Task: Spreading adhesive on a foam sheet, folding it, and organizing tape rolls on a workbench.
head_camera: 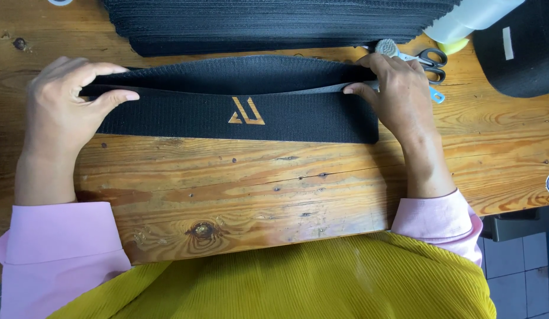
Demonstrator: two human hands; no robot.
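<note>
Black elastic band (239,115) lies flat on the wooden bench (274,183); left hand (64,103) and right hand (398,88) each pinch an end, grip closed, spreading its layers open

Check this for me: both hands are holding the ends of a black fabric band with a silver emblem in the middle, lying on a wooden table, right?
Not quite. In the head view the emblem is gold-orange, not silver. The rest holds: the left hand and right hand grip the ends of the black fabric band, which lies on the wooden table.
</note>
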